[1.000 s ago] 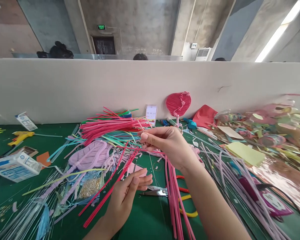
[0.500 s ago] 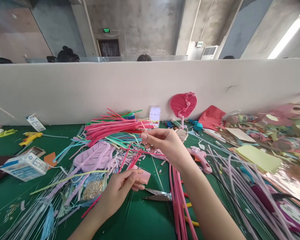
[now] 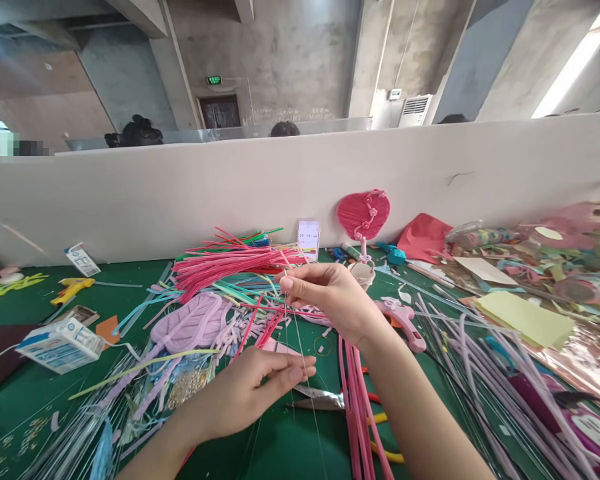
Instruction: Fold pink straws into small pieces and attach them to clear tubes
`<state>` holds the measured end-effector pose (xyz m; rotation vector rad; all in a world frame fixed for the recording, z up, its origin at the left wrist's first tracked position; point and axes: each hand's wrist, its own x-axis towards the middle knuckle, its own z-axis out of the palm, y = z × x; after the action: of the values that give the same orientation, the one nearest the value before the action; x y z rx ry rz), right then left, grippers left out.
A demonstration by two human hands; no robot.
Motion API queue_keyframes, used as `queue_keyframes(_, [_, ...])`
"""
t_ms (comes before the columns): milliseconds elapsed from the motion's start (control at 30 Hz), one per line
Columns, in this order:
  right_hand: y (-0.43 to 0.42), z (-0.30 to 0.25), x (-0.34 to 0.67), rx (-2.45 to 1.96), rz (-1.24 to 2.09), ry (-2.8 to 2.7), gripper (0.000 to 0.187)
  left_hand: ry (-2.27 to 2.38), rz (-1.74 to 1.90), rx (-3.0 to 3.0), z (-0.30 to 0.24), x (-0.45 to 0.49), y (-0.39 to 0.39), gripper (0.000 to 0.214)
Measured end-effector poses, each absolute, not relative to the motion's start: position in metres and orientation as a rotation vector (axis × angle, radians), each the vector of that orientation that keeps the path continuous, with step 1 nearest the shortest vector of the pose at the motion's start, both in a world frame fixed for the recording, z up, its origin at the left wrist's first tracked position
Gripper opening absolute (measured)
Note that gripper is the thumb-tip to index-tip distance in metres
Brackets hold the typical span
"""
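Note:
My right hand [image 3: 333,298] is raised over the green table [image 3: 280,447], its thumb and forefinger pinched on the top of a thin pale wire [image 3: 296,333]. The wire runs down towards me. My left hand [image 3: 253,393] sits lower, with its fingertips closed on the same wire near the scissors [image 3: 320,400]. Two red pipe cleaners [image 3: 253,323] pass under my left hand; whether it grips them I cannot tell. A strand of pink pipe cleaners [image 3: 355,400] lies beside my right forearm.
A fanned heap of pink and coloured pipe cleaners [image 3: 230,260] lies behind my hands, a pink leaf shape [image 3: 190,323] to the left. A pink glue gun [image 3: 403,320], yellow paper [image 3: 525,317], a white box [image 3: 60,343] and a yellow glue gun [image 3: 73,290] lie around. A white partition [image 3: 180,193] closes the back.
My left hand let the red pipe cleaners sink and moved right, closing its fingertips on the thin wire. My right hand stayed pinched in place. The camera tilted up slightly.

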<state>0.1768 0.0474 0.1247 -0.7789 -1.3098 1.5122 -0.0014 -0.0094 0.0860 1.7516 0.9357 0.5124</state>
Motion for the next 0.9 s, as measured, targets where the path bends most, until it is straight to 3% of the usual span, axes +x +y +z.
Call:
queue_keyframes(200, [0.044, 0.129, 0.176, -0.697, 1.538, -1.232, 0.018, 0.69, 0.174, 1.842, 0.132, -0.012, 0.022, 0.033])
queue_keyframes(400, [0.044, 0.126, 0.169, -0.699, 1.544, -1.171, 0.021, 0.733, 0.551, 1.667, 0.132, -0.002, 0.032, 0.038])
queue_keyframes(900, [0.043, 0.125, 0.17, -0.766, 1.396, -1.298, 0.016, 0.671, 0.5, 1.549, 0.123, -0.002, 0.034, 0.039])
